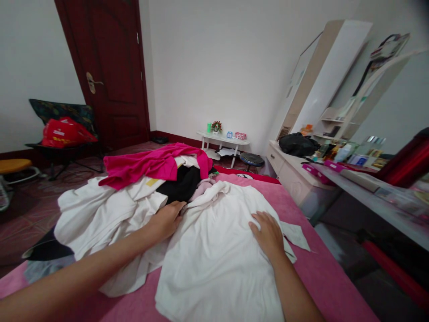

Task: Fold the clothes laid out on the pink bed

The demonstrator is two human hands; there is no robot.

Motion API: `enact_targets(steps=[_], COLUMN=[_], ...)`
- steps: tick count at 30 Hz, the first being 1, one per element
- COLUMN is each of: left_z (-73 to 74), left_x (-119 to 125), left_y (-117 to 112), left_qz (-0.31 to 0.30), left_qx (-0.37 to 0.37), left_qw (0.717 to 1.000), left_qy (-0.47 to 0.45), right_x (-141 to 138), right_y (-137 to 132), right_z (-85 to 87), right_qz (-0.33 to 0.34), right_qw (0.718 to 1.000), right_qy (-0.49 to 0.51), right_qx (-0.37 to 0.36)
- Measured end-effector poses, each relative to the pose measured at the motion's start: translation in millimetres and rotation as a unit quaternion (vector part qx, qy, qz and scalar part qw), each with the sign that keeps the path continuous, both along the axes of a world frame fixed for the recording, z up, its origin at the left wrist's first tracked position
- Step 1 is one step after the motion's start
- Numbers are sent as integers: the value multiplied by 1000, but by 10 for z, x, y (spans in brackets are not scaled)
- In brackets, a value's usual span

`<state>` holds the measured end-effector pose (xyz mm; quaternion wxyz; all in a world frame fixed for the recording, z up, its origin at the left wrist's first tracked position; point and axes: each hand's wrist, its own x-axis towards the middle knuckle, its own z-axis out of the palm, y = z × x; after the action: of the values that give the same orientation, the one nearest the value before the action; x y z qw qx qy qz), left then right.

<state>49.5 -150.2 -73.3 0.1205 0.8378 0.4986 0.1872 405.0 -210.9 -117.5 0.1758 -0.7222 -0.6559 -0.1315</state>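
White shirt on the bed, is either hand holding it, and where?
Neither grips it: left hand and right hand lie flat on the white shirt.

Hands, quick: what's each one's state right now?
Left hand: open, palm down on the white garment, gripping nothing.
Right hand: open, flat on the same garment.

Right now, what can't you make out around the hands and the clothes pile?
Head view only:
- Black garment: mostly buried under the pink garment.
- White shirt: lower hem cut off by the bottom edge.
- Left hand and right hand: palms face down, unseen.
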Motion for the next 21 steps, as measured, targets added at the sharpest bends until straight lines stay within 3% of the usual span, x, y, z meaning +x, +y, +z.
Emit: enact_targets(steps=[6,9,11,14,16,18,21], left_z=[-53,73,272,669,880,961,872], left_x=[230,293,349,490,627,786,989], left_y=[157,178,69,-351,-724,-1054,-1332], left_qz=[47,9,-33,-143,-239,-371,-535], left_qx=[-26,-27,-41,-86,-99,-90,-115], left_qw=[998,995,975,937,927,902,824], left_qy=[18,-92,-215,-307,-271,-202,-148], right_x=[14,17,3,-89,-224,-417,-737], right_y=[-20,-21,-11,-7,-35,-92,-181], right_z=[11,10,35,180,358,553,737], right_qz=[4,10,19,22,43,116,229], right_qw=[1000,999,995,963,911,852,795], right_qy=[14,46,98,265,408,509,545], right_qx=[5,14,27,49,29,-44,-138])
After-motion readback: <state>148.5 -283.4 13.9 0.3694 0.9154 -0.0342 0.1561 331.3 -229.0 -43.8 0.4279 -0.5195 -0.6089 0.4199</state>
